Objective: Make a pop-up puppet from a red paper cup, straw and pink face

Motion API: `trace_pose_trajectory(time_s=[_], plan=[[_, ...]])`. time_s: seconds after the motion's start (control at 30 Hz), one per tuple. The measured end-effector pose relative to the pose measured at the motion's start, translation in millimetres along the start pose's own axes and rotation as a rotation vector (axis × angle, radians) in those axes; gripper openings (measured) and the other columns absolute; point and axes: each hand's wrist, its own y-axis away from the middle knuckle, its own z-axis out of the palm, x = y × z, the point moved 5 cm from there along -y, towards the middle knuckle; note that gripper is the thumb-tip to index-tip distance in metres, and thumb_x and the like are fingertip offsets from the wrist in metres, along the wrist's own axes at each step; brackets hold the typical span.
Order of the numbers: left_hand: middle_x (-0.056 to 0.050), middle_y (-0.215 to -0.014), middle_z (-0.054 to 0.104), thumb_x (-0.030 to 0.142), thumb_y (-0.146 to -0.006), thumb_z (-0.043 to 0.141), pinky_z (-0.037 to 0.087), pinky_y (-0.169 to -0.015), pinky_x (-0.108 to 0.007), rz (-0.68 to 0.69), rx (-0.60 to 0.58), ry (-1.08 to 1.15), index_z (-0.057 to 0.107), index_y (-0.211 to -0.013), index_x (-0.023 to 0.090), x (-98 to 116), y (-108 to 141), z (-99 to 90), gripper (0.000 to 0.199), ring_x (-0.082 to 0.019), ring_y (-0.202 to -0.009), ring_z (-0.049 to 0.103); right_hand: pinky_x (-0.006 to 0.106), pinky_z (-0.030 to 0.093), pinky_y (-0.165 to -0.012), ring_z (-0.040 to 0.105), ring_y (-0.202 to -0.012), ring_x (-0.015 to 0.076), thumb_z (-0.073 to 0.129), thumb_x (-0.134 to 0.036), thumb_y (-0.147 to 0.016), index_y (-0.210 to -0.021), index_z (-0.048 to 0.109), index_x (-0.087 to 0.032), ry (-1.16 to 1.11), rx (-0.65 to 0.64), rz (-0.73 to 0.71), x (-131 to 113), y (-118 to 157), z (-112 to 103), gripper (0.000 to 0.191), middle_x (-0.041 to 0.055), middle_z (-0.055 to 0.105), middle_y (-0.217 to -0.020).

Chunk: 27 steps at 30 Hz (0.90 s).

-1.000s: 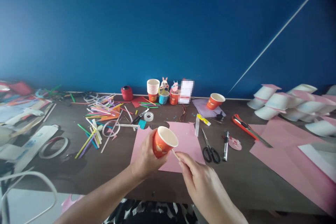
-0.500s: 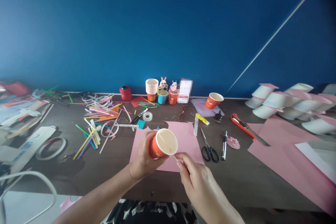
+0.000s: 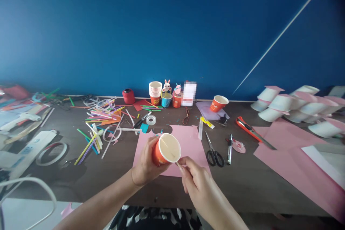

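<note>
My left hand [image 3: 147, 161] is wrapped round an orange paper cup [image 3: 159, 154], tilted so that its white mouth faces me. Inside the cup a thin pale stick [image 3: 166, 145] runs slantwise toward the lower right of the rim. Just outside that rim, my right hand [image 3: 195, 179] pinches a thin stick end between thumb and fingers; it lines up with the stick in the cup. Whether it passes through the cup wall I cannot tell. Below both hands lies a pink paper sheet [image 3: 185, 142] with cut-out edges.
Black scissors [image 3: 215, 154], a marker [image 3: 230, 149] and an orange utility knife [image 3: 252, 133] lie to the right. Coloured paper strips [image 3: 105, 111] and a tape roll [image 3: 51, 153] are left. Stacked cups [image 3: 155, 91] and two decorated cups stand behind; several white cups [image 3: 272, 109] sit far right.
The cup and both hands have shifted very slightly left in view, as has the scene. The stick inside the cup shows more distinctly. Both grips are unchanged.
</note>
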Motion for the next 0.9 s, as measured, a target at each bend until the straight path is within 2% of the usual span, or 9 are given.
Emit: trace_pose_trajectory(time_s=[0.13, 0.3, 0.4, 0.47, 0.53, 0.63, 0.7, 0.77, 0.9], plan=[[-0.016, -0.110, 0.049, 0.023, -0.060, 0.069, 0.044, -0.084, -0.041, 0.021, -0.018, 0.001, 0.034, -0.120, 0.015, -3, 1, -2.4, 0.070, -0.027, -0.103, 0.049, 0.018, 0.028, -0.038, 0.034, -0.035, 0.0081, 0.024, -0.030, -0.091, -0.093, 0.048, -0.017, -0.161, -0.119, 0.068, 7, -3, 6, 0.028, -0.0075, 0.039, -0.045], [-0.016, -0.111, 0.049, 0.024, -0.061, 0.068, 0.043, -0.085, -0.042, 0.006, -0.041, -0.027, 0.033, -0.120, 0.015, -4, 1, -0.6, 0.069, -0.027, -0.105, 0.049, 0.022, 0.034, -0.049, 0.053, -0.050, 0.0133, 0.031, -0.022, -0.087, -0.090, 0.051, -0.018, 0.288, 0.165, -0.114, 3, 1, 7, 0.020, 0.0021, 0.058, -0.063], [-0.016, -0.111, 0.049, 0.023, -0.061, 0.068, 0.042, -0.087, -0.043, -0.001, -0.010, -0.035, 0.033, -0.120, 0.015, -4, 0, -1.4, 0.069, -0.027, -0.106, 0.048, 0.023, 0.032, -0.048, 0.054, -0.049, 0.0147, 0.032, -0.020, -0.086, -0.089, 0.053, -0.018, 0.394, 0.229, -0.134, -2, 2, 9, 0.021, 0.0036, 0.059, -0.062], [-0.016, -0.112, 0.048, 0.022, -0.060, 0.068, 0.041, -0.087, -0.044, -0.013, -0.014, -0.021, 0.033, -0.120, 0.015, -5, -1, -2.5, 0.069, -0.027, -0.106, 0.048, 0.022, 0.032, -0.047, 0.051, -0.048, 0.0130, 0.033, -0.023, -0.086, -0.087, 0.052, -0.018, 0.208, 0.163, -0.093, -2, -2, 8, 0.020, 0.0015, 0.056, -0.059], [-0.016, -0.113, 0.048, 0.021, -0.060, 0.068, 0.041, -0.087, -0.045, -0.012, -0.030, 0.001, 0.034, -0.120, 0.016, -6, -1, -4.3, 0.069, -0.027, -0.106, 0.047, 0.020, 0.031, -0.044, 0.043, -0.043, 0.0098, 0.034, -0.029, -0.087, -0.085, 0.050, -0.018, -0.125, 0.017, 0.009, 3, -9, 9, 0.019, -0.0033, 0.047, -0.051], [-0.015, -0.112, 0.048, 0.020, -0.058, 0.069, 0.041, -0.088, -0.046, 0.000, -0.027, 0.014, 0.034, -0.119, 0.016, -8, -1, -7.9, 0.070, -0.027, -0.106, 0.047, 0.016, 0.019, -0.035, 0.022, -0.034, 0.0050, 0.036, -0.038, -0.085, -0.087, 0.047, -0.017, -0.598, -0.232, 0.219, 13, -14, 17, 0.024, -0.0089, 0.034, -0.046], [-0.015, -0.112, 0.048, 0.021, -0.057, 0.070, 0.039, -0.089, -0.046, 0.000, -0.007, 0.004, 0.035, -0.119, 0.016, -9, -1, -9.4, 0.071, -0.028, -0.106, 0.047, 0.016, 0.014, -0.033, 0.014, -0.033, 0.0034, 0.037, -0.040, -0.084, -0.089, 0.045, -0.016, -0.737, -0.309, 0.288, 16, -15, 22, 0.026, -0.0099, 0.033, -0.046], [-0.015, -0.112, 0.049, 0.021, -0.058, 0.069, 0.040, -0.089, -0.045, 0.003, -0.023, 0.000, 0.035, -0.119, 0.015, -9, 1, -7.3, 0.070, -0.027, -0.106, 0.048, 0.017, 0.016, -0.033, 0.016, -0.033, 0.0038, 0.037, -0.039, -0.084, -0.086, 0.046, -0.016, -0.677, -0.237, 0.256, 17, -16, 22, 0.024, -0.0093, 0.033, -0.046], [-0.013, -0.107, 0.052, 0.018, -0.063, 0.064, 0.044, -0.084, -0.040, -0.007, -0.163, 0.046, 0.037, -0.117, 0.016, -9, 6, 4.7, 0.060, -0.024, -0.102, 0.051, 0.019, 0.031, -0.045, 0.042, -0.047, 0.0097, 0.042, -0.028, -0.083, -0.073, 0.047, -0.018, -0.207, 0.118, 0.013, 6, -17, 9, 0.015, -0.0022, 0.047, -0.054]])
